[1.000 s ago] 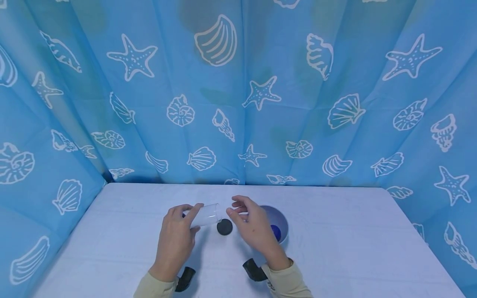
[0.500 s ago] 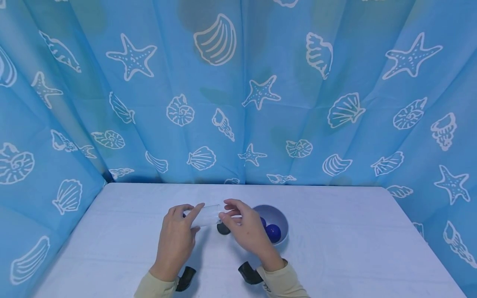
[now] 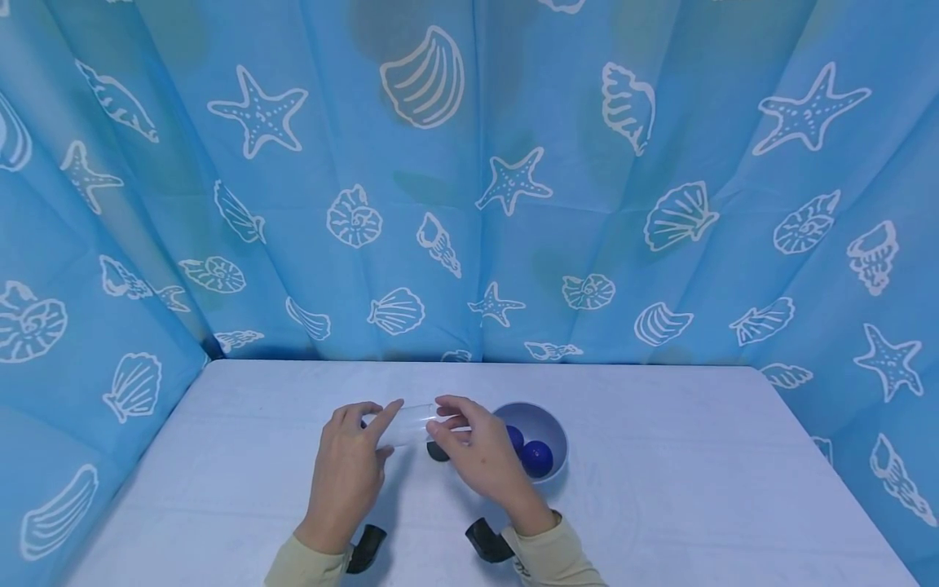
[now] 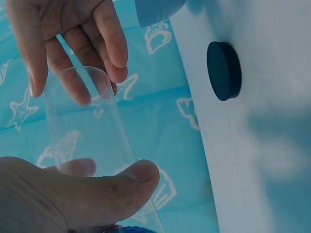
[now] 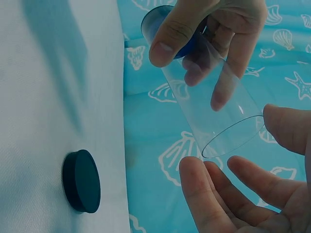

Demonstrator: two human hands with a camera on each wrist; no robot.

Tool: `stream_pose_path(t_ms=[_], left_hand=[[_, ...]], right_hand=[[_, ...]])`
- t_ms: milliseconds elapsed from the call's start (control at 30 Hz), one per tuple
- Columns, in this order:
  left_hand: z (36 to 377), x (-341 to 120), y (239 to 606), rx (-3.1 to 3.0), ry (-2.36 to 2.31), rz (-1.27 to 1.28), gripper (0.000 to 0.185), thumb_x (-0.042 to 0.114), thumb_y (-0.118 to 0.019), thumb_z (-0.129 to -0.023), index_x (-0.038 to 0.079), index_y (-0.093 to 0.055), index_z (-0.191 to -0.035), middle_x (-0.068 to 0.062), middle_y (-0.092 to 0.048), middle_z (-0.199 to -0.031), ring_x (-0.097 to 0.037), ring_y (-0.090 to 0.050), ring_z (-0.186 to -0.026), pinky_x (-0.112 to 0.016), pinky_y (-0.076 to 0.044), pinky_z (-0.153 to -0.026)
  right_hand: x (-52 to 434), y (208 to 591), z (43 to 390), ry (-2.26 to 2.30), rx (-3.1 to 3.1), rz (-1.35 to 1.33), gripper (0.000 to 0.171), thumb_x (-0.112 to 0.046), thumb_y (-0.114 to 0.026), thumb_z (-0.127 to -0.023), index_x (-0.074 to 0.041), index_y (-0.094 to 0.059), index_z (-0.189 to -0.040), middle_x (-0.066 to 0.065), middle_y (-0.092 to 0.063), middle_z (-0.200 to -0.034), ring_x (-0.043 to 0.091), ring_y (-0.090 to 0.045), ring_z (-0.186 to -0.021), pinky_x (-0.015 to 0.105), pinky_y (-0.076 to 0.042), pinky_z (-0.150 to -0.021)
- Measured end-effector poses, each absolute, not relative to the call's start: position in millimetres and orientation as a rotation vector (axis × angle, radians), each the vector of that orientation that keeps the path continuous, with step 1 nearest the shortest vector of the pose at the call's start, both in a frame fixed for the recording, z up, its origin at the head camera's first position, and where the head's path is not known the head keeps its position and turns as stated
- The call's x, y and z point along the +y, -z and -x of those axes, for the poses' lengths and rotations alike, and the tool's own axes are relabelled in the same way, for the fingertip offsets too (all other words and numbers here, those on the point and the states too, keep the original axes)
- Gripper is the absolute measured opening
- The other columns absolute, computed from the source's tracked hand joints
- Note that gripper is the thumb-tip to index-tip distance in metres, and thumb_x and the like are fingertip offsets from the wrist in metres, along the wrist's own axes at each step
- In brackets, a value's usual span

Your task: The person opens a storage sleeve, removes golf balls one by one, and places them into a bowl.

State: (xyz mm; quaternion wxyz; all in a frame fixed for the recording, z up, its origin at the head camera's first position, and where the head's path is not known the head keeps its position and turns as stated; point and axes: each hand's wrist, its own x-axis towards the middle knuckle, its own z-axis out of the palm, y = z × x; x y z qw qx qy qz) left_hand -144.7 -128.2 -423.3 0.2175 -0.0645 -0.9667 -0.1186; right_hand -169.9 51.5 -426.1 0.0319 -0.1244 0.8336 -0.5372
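My left hand (image 3: 343,477) grips a clear plastic tube (image 3: 412,425) around its closed end, thumb on one side and fingers on the other. The tube lies tilted above the table, its mouth toward the right. Inside, near the gripped end, a blue ball (image 5: 188,48) shows through the wall, partly hidden by the thumb. My right hand (image 3: 480,456) is at the mouth, thumb tip right at the rim (image 5: 233,137) and loosely bent fingers spread below it, nothing in the palm. A round black lid (image 5: 81,181) lies on the table beneath, partly covered by my right hand in the head view.
Just right of my right hand stands a grey-blue bowl (image 3: 553,428) with blue balls (image 3: 537,459) in it. Both rest on a white-covered table (image 3: 697,473). A blue curtain (image 3: 557,244) with white sea shells encloses the back and sides.
My right hand has moved left from beside the bowl to the tube's mouth, uncovering more of the balls and covering part of the lid. My left hand and the tube have hardly moved.
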Motion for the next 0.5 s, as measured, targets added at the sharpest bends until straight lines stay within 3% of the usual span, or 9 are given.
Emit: stream_pose_path(t_ms=[500], left_hand=[[143.5, -130.9, 416.1, -2.666, 0.28, 0.22, 0.068, 0.001, -0.091, -0.069, 0.018, -0.068, -0.131, -0.016, -0.064, -0.12, -0.035, -0.057, -0.115, -0.053, -0.047, -0.104]], right_hand=[[53.8, 428.0, 172.4, 1.67, 2.476, 0.369, 0.044, -0.039, -0.061, -0.101, -0.014, -0.058, -0.137, 0.003, -0.065, -0.126, 0.021, -0.061, -0.116, 0.041, -0.053, -0.1]])
